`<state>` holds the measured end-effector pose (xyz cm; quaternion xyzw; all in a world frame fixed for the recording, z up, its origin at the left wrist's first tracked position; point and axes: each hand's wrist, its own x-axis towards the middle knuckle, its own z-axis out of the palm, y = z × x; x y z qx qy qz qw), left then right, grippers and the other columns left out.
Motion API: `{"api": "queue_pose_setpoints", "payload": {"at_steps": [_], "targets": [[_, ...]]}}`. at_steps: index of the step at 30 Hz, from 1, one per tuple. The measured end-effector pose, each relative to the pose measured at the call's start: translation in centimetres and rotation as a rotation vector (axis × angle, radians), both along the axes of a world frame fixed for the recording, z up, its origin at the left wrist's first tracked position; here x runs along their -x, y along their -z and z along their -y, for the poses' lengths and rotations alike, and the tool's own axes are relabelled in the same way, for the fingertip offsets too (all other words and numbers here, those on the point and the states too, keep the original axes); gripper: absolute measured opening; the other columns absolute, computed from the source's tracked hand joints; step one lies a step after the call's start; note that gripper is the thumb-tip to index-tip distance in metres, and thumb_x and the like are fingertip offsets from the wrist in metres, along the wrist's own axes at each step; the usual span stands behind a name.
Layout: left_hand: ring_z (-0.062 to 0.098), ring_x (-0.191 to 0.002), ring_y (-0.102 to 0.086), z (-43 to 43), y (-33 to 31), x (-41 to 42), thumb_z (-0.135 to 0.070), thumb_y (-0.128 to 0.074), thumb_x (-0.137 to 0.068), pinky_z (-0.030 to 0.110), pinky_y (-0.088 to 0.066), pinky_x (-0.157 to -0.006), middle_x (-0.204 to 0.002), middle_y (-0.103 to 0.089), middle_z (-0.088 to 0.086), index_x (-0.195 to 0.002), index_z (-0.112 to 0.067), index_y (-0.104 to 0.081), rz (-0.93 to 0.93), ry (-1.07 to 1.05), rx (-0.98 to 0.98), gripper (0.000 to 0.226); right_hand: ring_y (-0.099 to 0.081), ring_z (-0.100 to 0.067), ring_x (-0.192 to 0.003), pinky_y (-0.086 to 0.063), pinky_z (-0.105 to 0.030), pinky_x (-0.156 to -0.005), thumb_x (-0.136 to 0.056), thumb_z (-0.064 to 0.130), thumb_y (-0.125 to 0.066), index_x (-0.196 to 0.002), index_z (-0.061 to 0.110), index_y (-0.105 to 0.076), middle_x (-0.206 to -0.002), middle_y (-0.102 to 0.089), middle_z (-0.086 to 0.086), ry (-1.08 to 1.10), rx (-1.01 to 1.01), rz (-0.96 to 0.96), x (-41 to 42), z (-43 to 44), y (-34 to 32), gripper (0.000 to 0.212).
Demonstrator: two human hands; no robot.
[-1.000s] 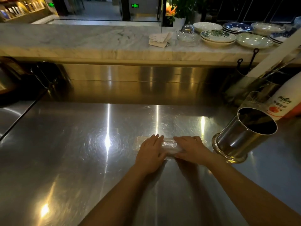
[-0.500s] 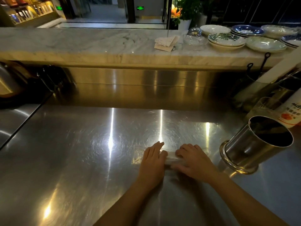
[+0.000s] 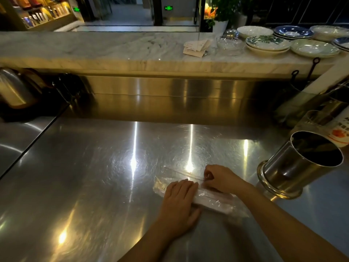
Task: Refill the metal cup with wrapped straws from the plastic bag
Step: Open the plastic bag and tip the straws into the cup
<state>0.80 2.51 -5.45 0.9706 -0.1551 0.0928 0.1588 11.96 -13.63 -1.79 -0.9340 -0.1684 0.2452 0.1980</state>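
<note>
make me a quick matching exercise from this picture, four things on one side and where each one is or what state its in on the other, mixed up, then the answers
Things
1. left hand
2. right hand
3. shiny round metal cup
4. clear plastic bag of wrapped straws

Place or state
A. stands at the right edge of the steel counter, nothing sticking out of its dark mouth
B. lies lengthwise on the steel counter under both hands
C. rests flat, palm down, on the bag's left part
D. fingers curled in a pinching grip at the bag's far edge

Pairs: 1-C, 2-D, 3-A, 4-B
</note>
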Motion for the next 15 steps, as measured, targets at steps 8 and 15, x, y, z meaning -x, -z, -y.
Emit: {"api": "queue_pose_setpoints", "payload": {"at_steps": [8, 15], "targets": [[0.018, -0.100, -0.056, 0.7, -1.1, 0.9, -0.054, -0.039, -0.088, 0.032, -0.023, -0.101, -0.105, -0.062, -0.001, -0.119, -0.022, -0.055, 0.042, -0.061, 0.028, 0.048, -0.053, -0.009, -0.061, -0.045, -0.025, -0.060, -0.092, 0.027, -0.049, -0.076, 0.021, -0.046, -0.071, -0.056, 0.004, 0.046, -0.050, 0.006, 0.4, -0.6, -0.8, 0.017], [0.021, -0.127, -0.046, 1.2, -1.2, 0.8, -0.052, -0.038, -0.087, 0.041, -0.027, -0.110, -0.133, -0.056, 0.004, -0.106, -0.023, -0.058, 0.045, -0.092, -0.058, 0.040, -0.065, -0.020, -0.069, -0.056, -0.038, -0.076, -0.092, 0.025, -0.048, -0.082, 0.017, -0.048, -0.076, -0.066, -0.004, 0.018, -0.114, 0.007, 0.2, -0.6, -2.3, 0.014]]}}
